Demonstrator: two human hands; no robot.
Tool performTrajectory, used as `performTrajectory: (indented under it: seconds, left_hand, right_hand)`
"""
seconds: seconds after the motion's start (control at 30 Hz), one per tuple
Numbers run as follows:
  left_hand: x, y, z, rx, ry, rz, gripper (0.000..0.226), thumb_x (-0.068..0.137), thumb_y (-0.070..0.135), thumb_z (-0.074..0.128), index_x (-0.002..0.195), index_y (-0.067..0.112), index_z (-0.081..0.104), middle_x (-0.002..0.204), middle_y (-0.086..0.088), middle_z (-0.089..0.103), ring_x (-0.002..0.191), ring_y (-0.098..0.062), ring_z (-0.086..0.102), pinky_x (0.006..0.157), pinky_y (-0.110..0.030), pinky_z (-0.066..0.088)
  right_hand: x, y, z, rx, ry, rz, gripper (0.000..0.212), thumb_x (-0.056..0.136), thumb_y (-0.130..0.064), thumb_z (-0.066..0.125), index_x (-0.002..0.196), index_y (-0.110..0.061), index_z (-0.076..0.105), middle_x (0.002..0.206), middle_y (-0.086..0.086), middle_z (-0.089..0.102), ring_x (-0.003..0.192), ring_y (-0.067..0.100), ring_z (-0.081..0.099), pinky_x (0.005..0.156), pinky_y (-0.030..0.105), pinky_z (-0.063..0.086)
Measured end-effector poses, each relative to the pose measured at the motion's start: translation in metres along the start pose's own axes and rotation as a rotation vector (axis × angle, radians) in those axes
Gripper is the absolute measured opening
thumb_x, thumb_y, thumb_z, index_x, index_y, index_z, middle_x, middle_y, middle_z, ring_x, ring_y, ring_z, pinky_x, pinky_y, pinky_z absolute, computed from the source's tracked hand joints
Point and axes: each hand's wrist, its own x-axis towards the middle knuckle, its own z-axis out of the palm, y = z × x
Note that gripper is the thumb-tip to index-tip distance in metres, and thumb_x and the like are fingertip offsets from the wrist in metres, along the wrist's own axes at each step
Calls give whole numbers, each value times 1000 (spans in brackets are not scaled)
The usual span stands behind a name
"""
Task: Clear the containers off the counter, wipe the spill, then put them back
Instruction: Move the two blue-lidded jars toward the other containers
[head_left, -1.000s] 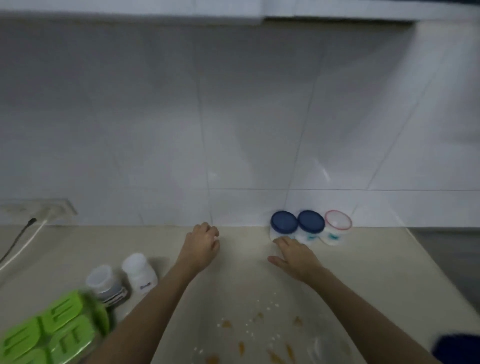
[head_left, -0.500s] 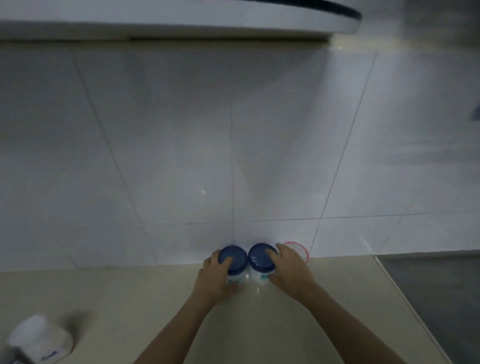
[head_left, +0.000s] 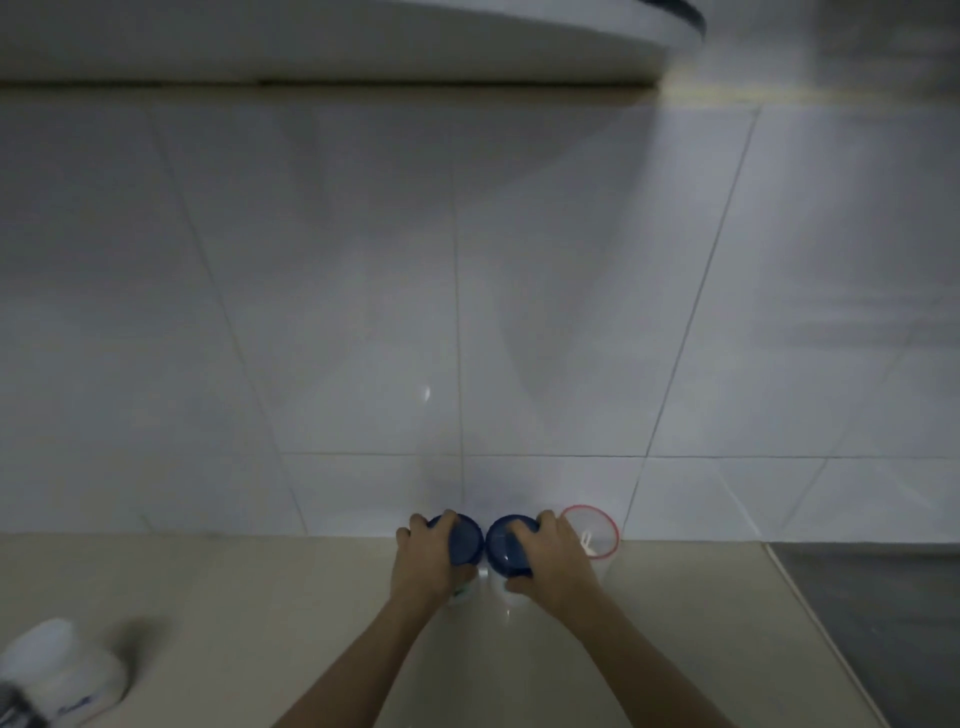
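Note:
Two blue-lidded containers stand side by side against the tiled wall on the beige counter (head_left: 260, 597). My left hand (head_left: 426, 561) grips the left blue-lidded container (head_left: 465, 540) from above. My right hand (head_left: 550, 564) grips the right blue-lidded container (head_left: 501, 551) the same way. Just right of my right hand stands a clear container with a pink rim (head_left: 597, 530), partly hidden behind my fingers. The spill is out of view.
A white bottle (head_left: 62, 670) sits at the lower left corner of the counter. The counter ends at the right in a dark grey surface (head_left: 872, 623). A white tiled wall (head_left: 467, 312) rises right behind the containers, with a cupboard underside above.
Both hands have gone from the bare counter to the two blue-lidded containers and closed over their lids. The view has tilted up, so the spill and green-lidded box have left the frame.

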Motion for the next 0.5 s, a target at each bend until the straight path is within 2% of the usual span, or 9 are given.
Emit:
performTrajectory:
  seconds: [0.17, 0.3, 0.5]
  left_hand:
    - [-39, -36, -28, -101, 56, -39, 67, 74, 44, 70, 131, 26, 40, 121, -10, 42, 109, -32, 43, 87, -36, 44]
    - [-83, -81, -63, -4, 66, -87, 66, 74, 48, 67, 131, 30, 40, 122, -10, 44, 110, -32, 44, 90, -38, 46]
    - [-171, -171, -109, 108, 143, -188, 64, 72, 52, 65, 128, 30, 45, 118, -8, 52, 106, -31, 51, 87, -38, 45]
  right_hand:
    - [-17, -36, -2, 56, 28, -66, 69, 70, -45, 70, 128, -21, 44, 116, 12, 45, 105, 32, 47, 86, 36, 44]
    - [-25, -90, -11, 146, 9, -136, 66, 73, -41, 72, 129, -21, 43, 119, 11, 41, 109, 29, 46, 86, 35, 47]
    - [-41, -200, -9, 231, -46, -271, 64, 75, -40, 70, 130, -24, 41, 125, 8, 36, 113, 28, 43, 87, 36, 48]
